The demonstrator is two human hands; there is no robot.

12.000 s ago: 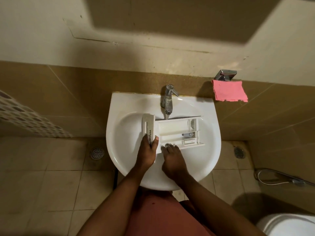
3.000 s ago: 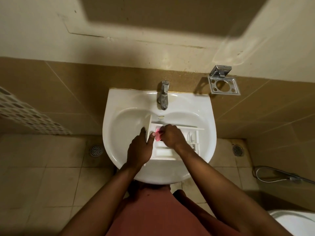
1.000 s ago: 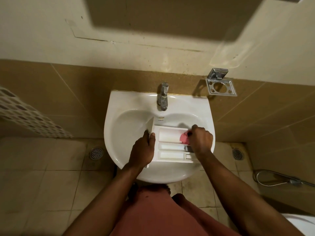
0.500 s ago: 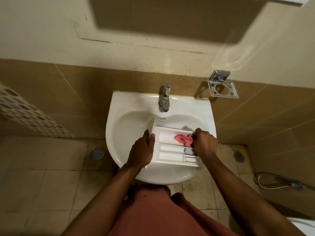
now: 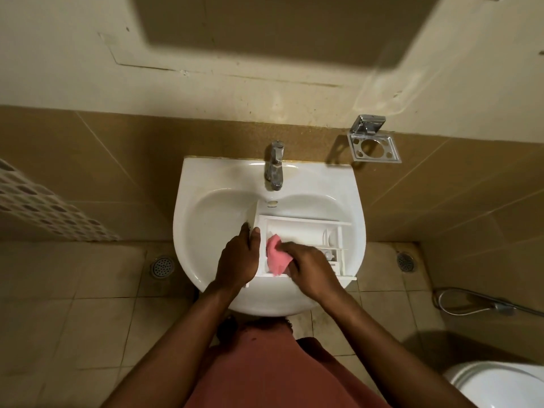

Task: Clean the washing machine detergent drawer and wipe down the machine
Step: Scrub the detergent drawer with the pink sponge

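Observation:
The white detergent drawer [image 5: 306, 231] lies across the white basin [image 5: 212, 219], its front panel to the left. My left hand [image 5: 238, 260] grips that front panel, thumb on the inner side. My right hand [image 5: 309, 266] holds a bunched pink cloth [image 5: 276, 256] and presses it into the left end of the drawer's compartments. The drawer's right end with its small inserts shows uncovered.
A chrome tap [image 5: 275, 166] stands at the back of the basin; no water shows running. An empty chrome wall holder [image 5: 374, 144] hangs at the right. Floor drains [image 5: 161, 266] lie on both sides, a hose [image 5: 482, 304] and toilet [image 5: 500, 384] at the right.
My right hand with the pink cloth has moved from the drawer's right end to its left end, close to my left hand. The left hand keeps its grip on the front panel.

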